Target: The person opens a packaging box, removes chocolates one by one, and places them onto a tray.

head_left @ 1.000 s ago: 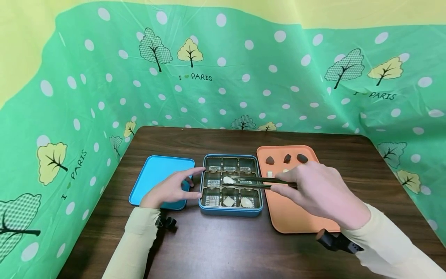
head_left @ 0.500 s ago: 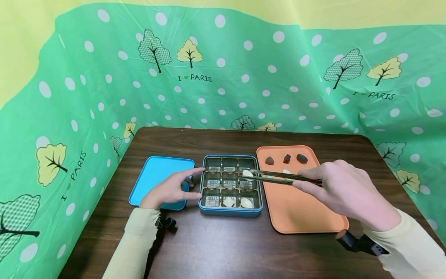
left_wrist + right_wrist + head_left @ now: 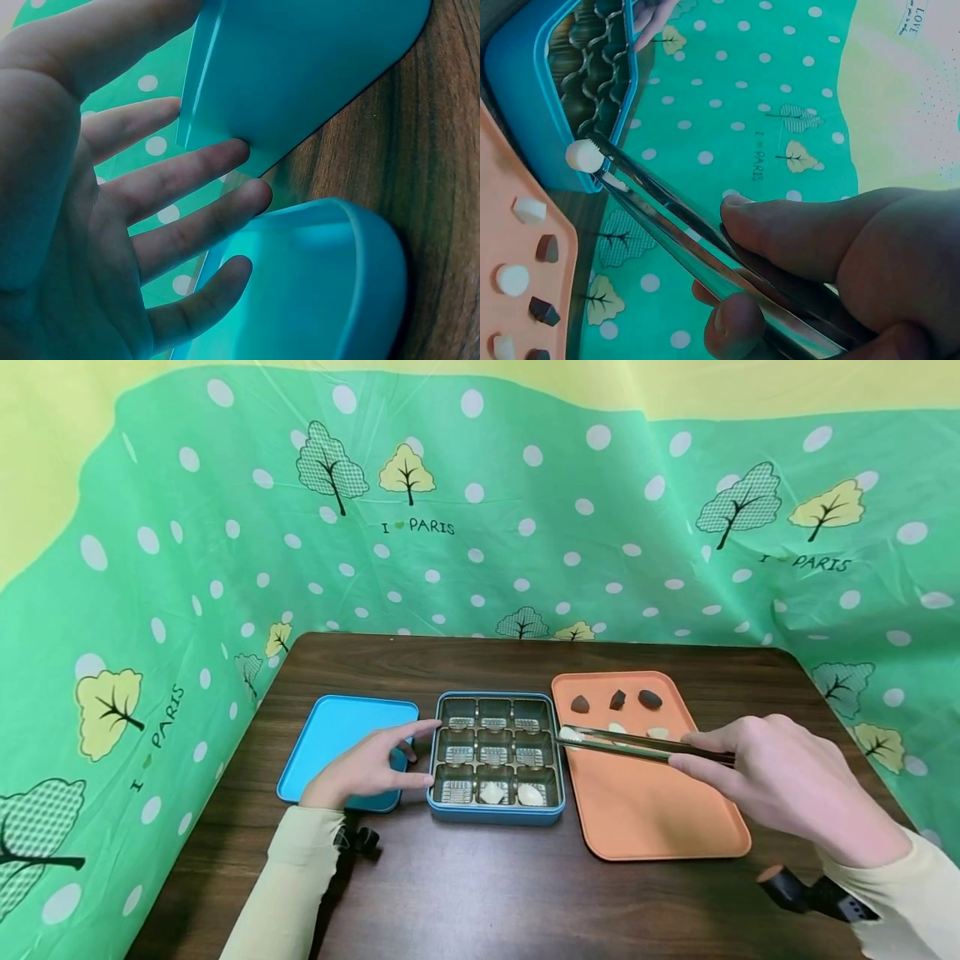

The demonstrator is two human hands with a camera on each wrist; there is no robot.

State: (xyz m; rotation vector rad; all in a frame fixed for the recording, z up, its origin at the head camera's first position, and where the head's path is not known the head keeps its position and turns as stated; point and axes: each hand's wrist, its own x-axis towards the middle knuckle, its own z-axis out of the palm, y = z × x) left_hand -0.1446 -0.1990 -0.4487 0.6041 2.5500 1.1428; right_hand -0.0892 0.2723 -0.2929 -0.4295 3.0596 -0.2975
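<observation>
My right hand [image 3: 787, 768] grips long metal tongs [image 3: 682, 217], and their serrated tips pinch a small white piece [image 3: 584, 156] at the near rim of the box in the right wrist view. In the head view the tips lie over the left edge of the orange tray [image 3: 652, 818]. With fingers spread, my left hand [image 3: 367, 767] touches the left wall of the blue box [image 3: 495, 816]. Clear-bottomed compartments fill this box; one white piece [image 3: 492, 792] lies in the front middle cell and another white piece [image 3: 530, 794] in the front right cell.
A blue lid [image 3: 337, 727] lies behind and under my left hand. At the back of the tray stands a row of dark pieces [image 3: 650, 699], with white pieces [image 3: 657, 732] in front. Dotted green cloth [image 3: 480, 527] rises behind the brown table [image 3: 480, 893].
My right hand has drawn right, carrying the white piece in the tongs from the box's middle cell to the tray's left edge. My left hand stays where it was.
</observation>
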